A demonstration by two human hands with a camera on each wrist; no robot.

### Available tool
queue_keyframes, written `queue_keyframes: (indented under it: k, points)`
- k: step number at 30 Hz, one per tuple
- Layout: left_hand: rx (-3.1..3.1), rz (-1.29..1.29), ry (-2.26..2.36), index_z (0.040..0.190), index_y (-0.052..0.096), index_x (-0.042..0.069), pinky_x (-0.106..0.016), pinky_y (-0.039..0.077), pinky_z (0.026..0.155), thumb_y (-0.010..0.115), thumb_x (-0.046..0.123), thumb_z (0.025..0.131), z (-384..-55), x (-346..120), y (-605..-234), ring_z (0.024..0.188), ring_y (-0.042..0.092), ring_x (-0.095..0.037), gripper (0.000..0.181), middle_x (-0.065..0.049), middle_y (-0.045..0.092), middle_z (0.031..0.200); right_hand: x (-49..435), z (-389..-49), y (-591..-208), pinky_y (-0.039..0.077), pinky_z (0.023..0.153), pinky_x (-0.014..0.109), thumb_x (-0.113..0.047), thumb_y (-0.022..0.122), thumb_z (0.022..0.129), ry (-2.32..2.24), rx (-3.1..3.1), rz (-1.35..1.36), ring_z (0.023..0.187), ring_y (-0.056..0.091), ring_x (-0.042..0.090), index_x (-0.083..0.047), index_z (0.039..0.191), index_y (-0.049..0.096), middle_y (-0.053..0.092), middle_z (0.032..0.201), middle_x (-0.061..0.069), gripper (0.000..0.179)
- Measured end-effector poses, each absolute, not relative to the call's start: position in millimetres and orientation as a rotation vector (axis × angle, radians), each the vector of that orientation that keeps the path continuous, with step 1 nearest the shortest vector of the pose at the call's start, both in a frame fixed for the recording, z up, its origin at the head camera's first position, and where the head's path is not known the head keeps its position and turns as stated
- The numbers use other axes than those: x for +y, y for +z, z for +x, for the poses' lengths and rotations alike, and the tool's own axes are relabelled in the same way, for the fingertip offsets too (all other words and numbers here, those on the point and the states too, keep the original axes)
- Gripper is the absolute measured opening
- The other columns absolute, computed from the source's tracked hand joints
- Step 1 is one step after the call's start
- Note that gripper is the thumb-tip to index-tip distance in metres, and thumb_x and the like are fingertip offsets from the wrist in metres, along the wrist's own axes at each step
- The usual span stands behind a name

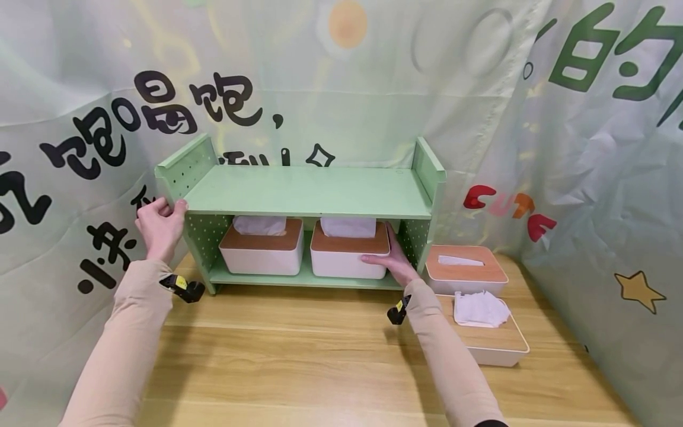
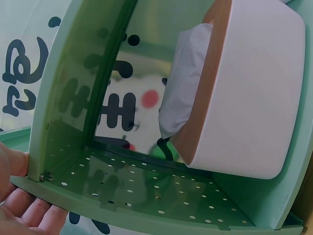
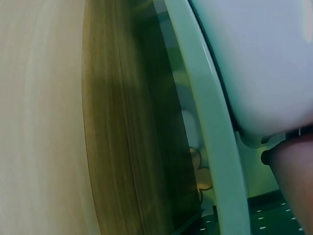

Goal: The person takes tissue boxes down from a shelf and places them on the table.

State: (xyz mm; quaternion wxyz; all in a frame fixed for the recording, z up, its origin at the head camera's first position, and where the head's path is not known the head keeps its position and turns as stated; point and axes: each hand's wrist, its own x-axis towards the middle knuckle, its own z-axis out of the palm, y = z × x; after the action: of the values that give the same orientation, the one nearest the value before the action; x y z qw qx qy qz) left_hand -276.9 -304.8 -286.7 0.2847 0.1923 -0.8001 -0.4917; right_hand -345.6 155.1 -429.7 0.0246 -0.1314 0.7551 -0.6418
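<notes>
A green two-tier shelf (image 1: pixel 309 193) with perforated side panels stands against the cloth backdrop. My left hand (image 1: pixel 162 228) grips its left side panel (image 2: pixel 161 191), with the thumb on one face and the fingers (image 2: pixel 34 213) on the other. On the lower tier sit two white tissue boxes with wood-coloured lids: a left tissue box (image 1: pixel 261 261) and a right tissue box (image 1: pixel 341 265). My right hand (image 1: pixel 395 261) holds the right tissue box at its right end, thumb across the front. The right wrist view shows only part of that box and a blurred bit of hand.
To the right of the shelf, two more tissue boxes rest on the wooden table (image 1: pixel 299 350): a rear tissue box (image 1: pixel 464 287) and a front tissue box (image 1: pixel 493 356) with tissue sticking out. Printed cloth (image 1: pixel 603 196) hangs behind and along the right side.
</notes>
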Motion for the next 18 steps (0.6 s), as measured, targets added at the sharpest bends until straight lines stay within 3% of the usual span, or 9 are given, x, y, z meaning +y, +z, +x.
queue_keyframes:
  k: [1, 3, 6, 8, 10, 15, 18]
  points:
    - [-2.139, 0.511, -1.317, 0.126, 0.07, 0.008, -0.021, 0.042, 0.096, 0.06, 0.033, 0.097, -276.7, -304.5, -286.5, 0.082, 0.049, 0.009, 0.039, 0.014, 0.076, 0.102, 155.2, -345.5, -429.5, 0.0, 0.128, 0.055, -0.024, 0.084, 0.079, -1.984, 2.336, -0.405, 0.159, -0.006, 0.026, -0.028, 0.163, -0.006, -0.007, 0.172, 0.004, 0.123]
    - [-2.132, 0.504, -1.326, 0.125, 0.07, 0.006, -0.025, 0.04, 0.102, 0.061, 0.033, 0.097, -276.7, -304.3, -286.3, 0.084, 0.048, 0.009, 0.039, 0.028, 0.072, 0.084, 155.5, -345.4, -429.7, 0.0, 0.128, 0.055, -0.024, 0.084, 0.079, -1.979, 2.342, -0.405, 0.159, -0.006, 0.026, -0.029, 0.162, -0.006, -0.007, 0.172, 0.004, 0.123]
    - [-2.122, 0.497, -1.334, 0.122, 0.071, 0.005, -0.028, 0.038, 0.105, 0.061, 0.033, 0.097, -276.8, -304.3, -286.5, 0.087, 0.047, 0.008, 0.039, 0.038, 0.053, 0.062, 155.6, -345.5, -430.0, 0.0, 0.128, 0.056, -0.025, 0.084, 0.078, -1.974, 2.348, -0.402, 0.159, -0.006, 0.027, -0.027, 0.163, -0.007, -0.007, 0.172, 0.005, 0.124]
    - [-2.122, 0.505, -1.333, 0.122, 0.071, 0.005, -0.026, 0.039, 0.103, 0.061, 0.033, 0.097, -277.0, -304.6, -286.5, 0.09, 0.046, 0.007, 0.039, 0.037, 0.054, 0.063, 155.4, -345.7, -430.1, 0.0, 0.128, 0.056, -0.025, 0.085, 0.077, -1.971, 2.354, -0.4, 0.159, -0.006, 0.027, -0.026, 0.163, -0.007, -0.006, 0.172, 0.006, 0.125]
    - [-2.126, 0.516, -1.33, 0.124, 0.071, 0.007, -0.024, 0.039, 0.101, 0.061, 0.034, 0.097, -276.9, -304.7, -286.4, 0.095, 0.049, 0.005, 0.039, 0.034, 0.064, 0.074, 155.0, -346.0, -430.3, 0.0, 0.128, 0.056, -0.025, 0.085, 0.077, -1.972, 2.354, -0.4, 0.159, -0.005, 0.027, -0.026, 0.163, -0.007, -0.006, 0.172, 0.005, 0.125]
    - [-2.121, 0.515, -1.339, 0.126, 0.07, 0.006, -0.03, 0.036, 0.11, 0.061, 0.033, 0.097, -276.2, -304.3, -285.9, 0.121, 0.052, -0.012, 0.04, 0.009, 0.076, 0.102, 153.6, -346.5, -431.9, 0.0, 0.128, 0.054, -0.022, 0.083, 0.078, -2.004, 2.33, -0.39, 0.159, -0.006, 0.025, -0.029, 0.163, -0.006, -0.006, 0.172, 0.003, 0.123]
    - [-2.109, 0.499, -1.36, 0.124, 0.07, 0.005, -0.033, 0.031, 0.115, 0.061, 0.032, 0.097, -276.0, -304.1, -286.1, 0.133, 0.047, -0.019, 0.039, 0.015, 0.076, 0.095, 153.3, -346.6, -433.2, 0.001, 0.128, 0.055, -0.02, 0.083, 0.079, -2.019, 2.323, -0.385, 0.159, -0.006, 0.026, -0.029, 0.163, -0.006, -0.006, 0.172, 0.003, 0.122]
